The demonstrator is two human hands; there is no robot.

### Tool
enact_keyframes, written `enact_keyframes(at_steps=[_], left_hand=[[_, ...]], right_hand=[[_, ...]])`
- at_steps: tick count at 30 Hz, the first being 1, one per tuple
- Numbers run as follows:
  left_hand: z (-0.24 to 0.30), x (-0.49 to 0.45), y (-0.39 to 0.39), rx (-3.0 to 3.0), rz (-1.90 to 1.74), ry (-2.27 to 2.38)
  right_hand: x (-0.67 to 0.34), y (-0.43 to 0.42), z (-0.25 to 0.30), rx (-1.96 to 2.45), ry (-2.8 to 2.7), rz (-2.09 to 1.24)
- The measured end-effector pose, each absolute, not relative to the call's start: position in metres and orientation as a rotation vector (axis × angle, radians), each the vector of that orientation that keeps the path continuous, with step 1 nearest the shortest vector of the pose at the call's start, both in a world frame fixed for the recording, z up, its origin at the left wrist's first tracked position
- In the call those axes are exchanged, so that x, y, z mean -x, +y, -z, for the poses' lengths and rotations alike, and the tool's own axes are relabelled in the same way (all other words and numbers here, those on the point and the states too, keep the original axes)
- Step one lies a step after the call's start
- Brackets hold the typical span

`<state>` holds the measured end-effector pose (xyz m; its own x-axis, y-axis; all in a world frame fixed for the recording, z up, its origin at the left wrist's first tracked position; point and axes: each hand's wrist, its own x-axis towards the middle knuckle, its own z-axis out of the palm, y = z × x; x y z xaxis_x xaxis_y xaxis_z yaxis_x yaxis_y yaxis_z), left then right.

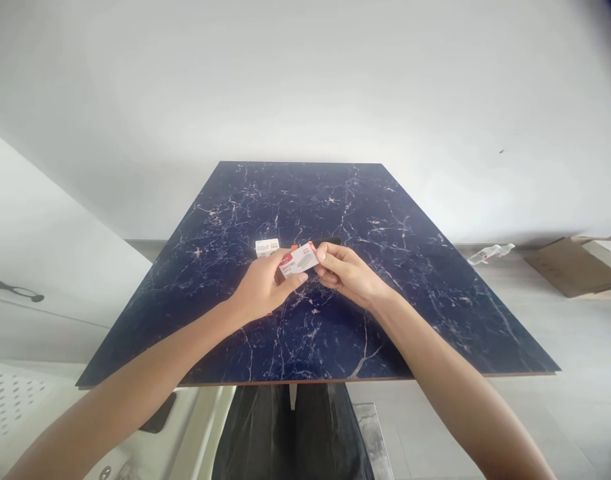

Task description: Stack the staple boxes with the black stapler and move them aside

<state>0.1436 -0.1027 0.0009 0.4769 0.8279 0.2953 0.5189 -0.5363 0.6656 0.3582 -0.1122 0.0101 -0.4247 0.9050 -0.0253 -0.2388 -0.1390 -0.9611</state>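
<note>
Carton: red and white, printed face toward the camera; held in both hands above the near half of the table (310, 200), right end tilted higher than the left.
Left hand (260, 283): closed around the left part of the carton (300, 259); thumb along its near edge, remaining fingers mostly hidden.
Right hand (349, 272): thumb and forefinger pinching the right end of the carton; other fingers curled below.
White box (267, 247): on the table, just beyond the left hand, partly hidden by it.
Dark item (331, 241): behind the carton and right hand; mostly covered, type cannot be determined.
Orange item (294, 248): small, at the carton's far edge; contact cannot be determined.
Table surface: dark blue, white marble-like veins; far edge near the pale wall (305, 80).
Floor, right side: clear plastic item (491, 253) near the table edge; cardboard (575, 267) farther right.
Left side: white cabinet door with dark handle (15, 291).
Below near edge: dark trousers (290, 440); black flat object (159, 413) beside the left forearm.
</note>
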Motion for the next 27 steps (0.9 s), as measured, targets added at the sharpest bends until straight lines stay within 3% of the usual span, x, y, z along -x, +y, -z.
enact_keyframes(at_steps=[3, 9, 15, 20, 27], left_hand=[[0.000, -0.143, -0.100, -2.484, -0.746, 1.177], [0.003, -0.148, -0.100, -2.825, -0.546, 1.152], [-0.002, -0.134, -0.056, -2.491, -0.793, 1.359], [0.007, -0.132, -0.018, -2.277, -0.585, 1.173], [0.004, -0.135, -0.013, -2.060, -0.474, 1.267]], right_hand=[[-0.370, -0.110, -0.013, 0.953, -1.365, -1.613], [-0.422, -0.086, -0.006, 1.176, -0.933, -0.969], [-0.440, -0.072, 0.006, 1.162, -0.804, -1.119], [-0.435, -0.071, 0.010, 1.259, -0.854, -1.234], [-0.439, -0.076, 0.003, 1.477, -1.094, -1.331]])
